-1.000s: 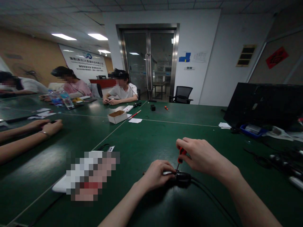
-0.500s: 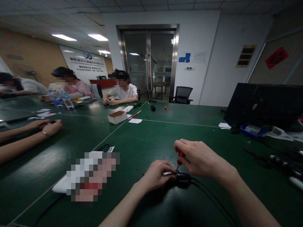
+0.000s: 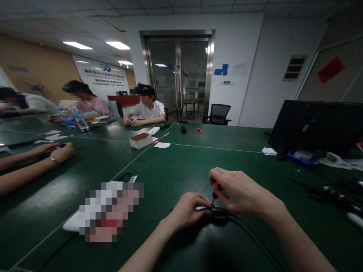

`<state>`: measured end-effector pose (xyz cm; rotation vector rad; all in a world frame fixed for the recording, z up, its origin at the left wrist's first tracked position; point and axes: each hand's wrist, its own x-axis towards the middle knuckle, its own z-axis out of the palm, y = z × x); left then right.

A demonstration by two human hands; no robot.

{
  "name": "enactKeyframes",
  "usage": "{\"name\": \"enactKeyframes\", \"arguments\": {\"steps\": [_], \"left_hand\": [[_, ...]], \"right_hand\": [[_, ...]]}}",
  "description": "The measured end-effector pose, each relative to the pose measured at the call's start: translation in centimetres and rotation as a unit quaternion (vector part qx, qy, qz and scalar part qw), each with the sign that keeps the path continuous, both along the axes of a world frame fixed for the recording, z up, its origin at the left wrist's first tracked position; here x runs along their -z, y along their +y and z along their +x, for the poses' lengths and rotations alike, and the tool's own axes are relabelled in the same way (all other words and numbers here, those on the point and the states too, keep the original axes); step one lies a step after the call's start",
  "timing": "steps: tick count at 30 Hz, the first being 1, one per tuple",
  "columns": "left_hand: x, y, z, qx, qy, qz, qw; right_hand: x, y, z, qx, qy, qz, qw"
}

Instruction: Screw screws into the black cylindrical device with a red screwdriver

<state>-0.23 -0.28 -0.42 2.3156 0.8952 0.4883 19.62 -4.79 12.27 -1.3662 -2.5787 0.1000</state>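
Observation:
My right hand (image 3: 236, 190) grips a small screwdriver (image 3: 216, 188) with a red-orange and black handle, held nearly upright. Its thin shaft points down at the near end of a black device (image 3: 219, 214), close to my left fingertips; the exact contact spot is too small to make out. My left hand (image 3: 188, 209) is closed on the left end of that device, where a light strip shows between the fingers. From the device's right side a black cable (image 3: 252, 234) runs toward the table's front edge. The device rests on or just above the green table (image 3: 170, 173).
To the left lie a white object (image 3: 74, 221), partly pixelated, and a co-worker's hands (image 3: 61, 152). Farther back are a white open box (image 3: 141, 141), a second screwdriver (image 3: 200, 130) and a black block (image 3: 183, 129). A monitor (image 3: 317, 126), blue tray (image 3: 303, 156) and cables (image 3: 334, 192) stand right.
The screwdriver handle has turned slightly and tilts a little differently within my right hand. My left hand and the black device have stayed in place.

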Motion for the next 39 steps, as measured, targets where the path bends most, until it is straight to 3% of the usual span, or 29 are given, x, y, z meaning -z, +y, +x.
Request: {"name": "enactKeyframes", "arguments": {"steps": [10,19,30,37,39], "left_hand": [[-0.03,-0.02,-0.02,-0.001,-0.005,-0.001,1.0],[0.41,0.14,-0.05,0.002,-0.004,0.004,1.0],[-0.17,-0.14,-0.04,0.0,0.006,0.002,1.0],[0.15,-0.06,-0.08,0.001,-0.018,0.0,1.0],[0.23,0.0,-0.07,0.0,-0.015,-0.001,1.0]], "right_hand": [[-0.17,0.38,-0.65,0.078,-0.075,0.048,0.993],[-0.15,-0.39,0.0,-0.021,-0.006,-0.009,1.0],[-0.03,0.41,-0.79,0.078,-0.074,0.055,0.993],[-0.02,-0.18,-0.06,-0.005,-0.003,0.016,1.0],[-0.09,-0.19,-0.04,-0.001,-0.009,0.004,1.0]]}}
